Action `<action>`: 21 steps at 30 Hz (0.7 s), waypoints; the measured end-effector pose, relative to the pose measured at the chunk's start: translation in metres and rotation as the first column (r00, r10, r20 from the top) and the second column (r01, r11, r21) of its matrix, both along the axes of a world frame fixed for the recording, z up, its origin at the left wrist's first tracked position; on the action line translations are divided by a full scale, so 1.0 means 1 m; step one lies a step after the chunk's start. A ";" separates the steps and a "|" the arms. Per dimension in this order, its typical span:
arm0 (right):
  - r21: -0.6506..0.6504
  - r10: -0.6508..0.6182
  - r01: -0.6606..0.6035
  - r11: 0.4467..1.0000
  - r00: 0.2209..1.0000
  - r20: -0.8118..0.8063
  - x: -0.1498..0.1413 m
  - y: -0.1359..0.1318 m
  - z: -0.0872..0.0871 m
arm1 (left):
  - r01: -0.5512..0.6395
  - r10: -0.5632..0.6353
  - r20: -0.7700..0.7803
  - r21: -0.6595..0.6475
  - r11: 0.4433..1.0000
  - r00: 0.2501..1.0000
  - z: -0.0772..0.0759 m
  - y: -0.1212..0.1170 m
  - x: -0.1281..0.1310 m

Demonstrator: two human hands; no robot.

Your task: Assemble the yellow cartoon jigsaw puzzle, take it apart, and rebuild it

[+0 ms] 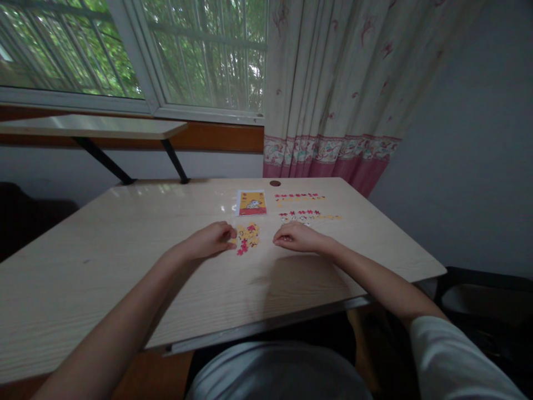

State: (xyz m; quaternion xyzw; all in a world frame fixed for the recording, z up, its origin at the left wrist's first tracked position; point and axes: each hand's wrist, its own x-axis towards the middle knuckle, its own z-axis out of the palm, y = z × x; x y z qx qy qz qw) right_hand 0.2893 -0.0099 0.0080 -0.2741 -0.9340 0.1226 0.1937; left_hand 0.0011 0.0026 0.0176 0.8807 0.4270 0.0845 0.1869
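At the middle of the desk lies a loose pile of yellow and red jigsaw pieces. My left hand is at the pile's left edge, its finger and thumb closed around a small yellow jigsaw piece. My right hand rests low over the desk to the right of the pile, fingers curled into a pinch; whatever is between its tips is too small to make out. Just beyond the pile lies a picture card showing a white animal on yellow and red. Rows of sorted jigsaw pieces extend behind my right hand, which partly hides the nearest ones.
The pale wooden desk carries a raised shelf on black brackets at the back left. A round cable-hole cover sits near the back edge. Behind are a barred window and a flowered curtain. A dark chair stands at the right.
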 end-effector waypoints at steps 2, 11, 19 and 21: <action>0.000 0.004 -0.004 1.000 1.000 -0.006 0.000 0.000 -0.001 | -0.010 0.011 0.052 -0.022 1.000 0.999 0.000 -0.001 0.000; -0.002 0.003 -0.003 1.000 1.000 -0.008 0.001 0.003 -0.004 | 0.003 0.022 0.200 -0.124 0.992 0.980 -0.001 -0.003 0.001; 0.146 -0.112 0.130 0.981 0.986 -0.125 -0.010 -0.004 -0.006 | 0.009 0.268 0.694 -0.368 0.930 0.669 -0.008 -0.015 0.031; 0.196 -0.156 0.191 0.962 0.971 -0.180 -0.015 -0.006 -0.008 | 0.037 0.333 0.739 -0.436 0.899 0.586 -0.011 -0.018 0.041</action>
